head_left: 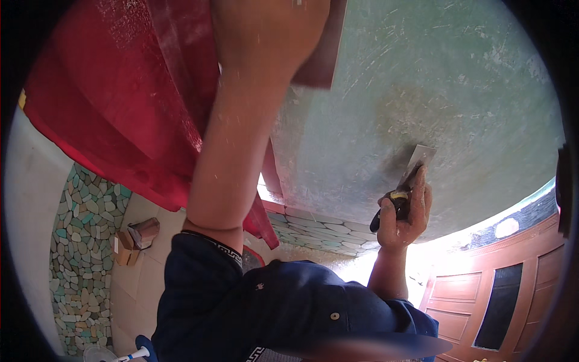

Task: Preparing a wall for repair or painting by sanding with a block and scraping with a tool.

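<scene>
My right hand grips a putty knife by its dark handle, which has a yellowish band. Its metal blade lies at the green, scratched wall, beside a darker, worn patch. Pale dust or paste coats the fingers of this hand. Raised high at the top of the view, my left hand shows mostly its back. Its fingers are hidden, so whether it holds anything is unclear. Right beside it is a flat brown piece with a straight edge. Red cloth hangs along the left of that forearm.
Below the wall runs a band of pebble-like stone. A pebble-patterned strip lies at the left, next to floor tiles bearing a small cardboard box. A brown panelled door stands at lower right.
</scene>
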Available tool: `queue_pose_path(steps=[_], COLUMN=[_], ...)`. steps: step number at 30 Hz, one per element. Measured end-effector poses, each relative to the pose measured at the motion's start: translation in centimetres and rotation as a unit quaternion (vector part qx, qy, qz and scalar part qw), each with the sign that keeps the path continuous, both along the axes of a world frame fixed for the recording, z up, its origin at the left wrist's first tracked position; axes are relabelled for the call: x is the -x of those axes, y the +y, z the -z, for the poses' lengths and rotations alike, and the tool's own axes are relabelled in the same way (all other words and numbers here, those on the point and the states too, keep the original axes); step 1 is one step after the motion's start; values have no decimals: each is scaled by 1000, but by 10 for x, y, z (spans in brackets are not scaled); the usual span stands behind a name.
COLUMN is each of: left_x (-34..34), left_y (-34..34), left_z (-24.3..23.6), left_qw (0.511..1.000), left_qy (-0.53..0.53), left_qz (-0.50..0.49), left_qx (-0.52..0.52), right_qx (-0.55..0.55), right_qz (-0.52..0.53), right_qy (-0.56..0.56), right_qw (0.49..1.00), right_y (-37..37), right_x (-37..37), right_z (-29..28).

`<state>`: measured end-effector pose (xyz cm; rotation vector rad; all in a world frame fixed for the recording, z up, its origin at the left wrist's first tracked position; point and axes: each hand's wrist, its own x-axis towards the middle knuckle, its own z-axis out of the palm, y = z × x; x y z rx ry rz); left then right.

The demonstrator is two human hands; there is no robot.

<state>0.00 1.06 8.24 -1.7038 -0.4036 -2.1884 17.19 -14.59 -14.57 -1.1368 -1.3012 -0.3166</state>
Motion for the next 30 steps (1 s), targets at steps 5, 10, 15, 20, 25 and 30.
queue_pose_path(steps=[5, 10, 15, 20, 25, 30], left_x=[9, 11, 14, 20, 22, 17], left_y=[-4, 20, -10, -15, -6, 6], left_z=[-4, 101, 246, 322, 267, 123], left_qw=[991, 985, 960, 947, 960, 988], left_qy=[18, 94, 98, 115, 115, 40], left_qz=[-134, -108, -109, -98, -117, -84], left_qx=[-6, 100, 238, 282, 226, 126], right_qx=[-17, -21, -9, -20, -6, -8], right_qz=[-2, 2, 2, 12, 6, -2], right_qy=[-22, -20, -18, -39, -25, -24], right_qw=[1000, 1000, 1000, 999, 1000, 1000], right_y=[3, 3, 1, 4, 2, 3], right_x=[0, -1, -3, -4, -5, -3], right_z=[-2, -1, -1, 0, 5, 3])
